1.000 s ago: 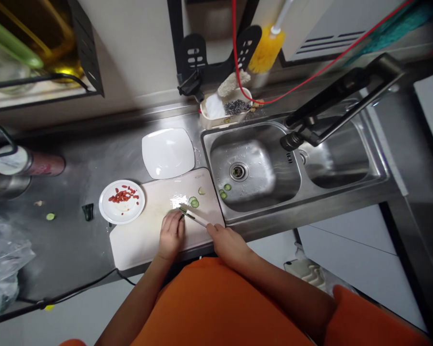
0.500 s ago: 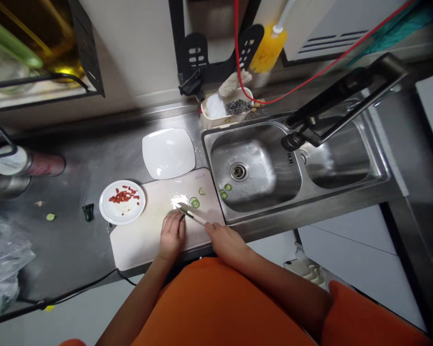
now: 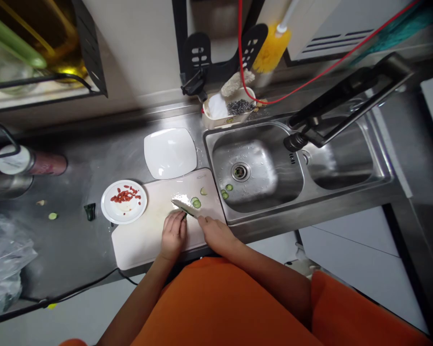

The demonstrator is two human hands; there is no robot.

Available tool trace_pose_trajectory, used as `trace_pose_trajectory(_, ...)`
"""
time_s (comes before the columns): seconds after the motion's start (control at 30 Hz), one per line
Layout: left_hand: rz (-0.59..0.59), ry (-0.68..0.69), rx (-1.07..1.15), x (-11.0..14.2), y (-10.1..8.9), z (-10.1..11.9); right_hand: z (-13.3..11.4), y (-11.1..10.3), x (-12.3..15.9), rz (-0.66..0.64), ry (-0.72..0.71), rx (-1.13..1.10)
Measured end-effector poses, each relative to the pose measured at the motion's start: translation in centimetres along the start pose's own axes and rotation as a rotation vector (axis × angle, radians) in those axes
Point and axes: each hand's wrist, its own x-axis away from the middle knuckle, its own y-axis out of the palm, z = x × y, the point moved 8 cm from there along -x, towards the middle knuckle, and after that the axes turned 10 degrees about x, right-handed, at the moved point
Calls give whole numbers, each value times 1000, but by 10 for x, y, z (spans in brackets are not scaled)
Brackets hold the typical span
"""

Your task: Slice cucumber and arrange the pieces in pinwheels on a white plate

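Note:
My right hand point(image 3: 216, 233) is closed round the handle of a kitchen knife point(image 3: 182, 206), whose blade points left and away over the white cutting board point(image 3: 140, 245). Beside the blade, my left hand point(image 3: 173, 231) has its fingers curled on a cucumber point(image 3: 185, 217); only a bit of dark green shows past the fingertips. Beyond the knife, cucumber slices point(image 3: 196, 202) lie on the board, with a thin, pale partial slice point(image 3: 203, 191) near them. A white plate point(image 3: 106, 211) of red goji berries point(image 3: 125, 194) overlaps the board's left edge.
A white square plate point(image 3: 170, 153) stands behind the board. Right of it is a steel sink point(image 3: 267, 168) with several cucumber slices point(image 3: 226, 191) inside. A dark green cucumber end point(image 3: 90, 212), a plastic bag point(image 3: 7, 264) and a pink-and-white canister point(image 3: 32, 161) are at left.
The knife's tip has swung left and away, and its blade now shows broader. My right hand has shifted slightly left; my left hand stays nearly in place.

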Motion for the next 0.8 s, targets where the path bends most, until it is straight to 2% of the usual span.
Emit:
trace_pose_trajectory(0.3, 1, 6, -13, -1, -1, 2, 4, 0, 2, -14, 11, 0)
trace_pose_trajectory(0.57, 0, -1, -8, -2, -1, 2, 15, 0, 28, -35, 37, 48)
trace_pose_trajectory(0.8, 32, -6, -22, 0, -2, 0, 14, 1, 41, -46, 39, 44)
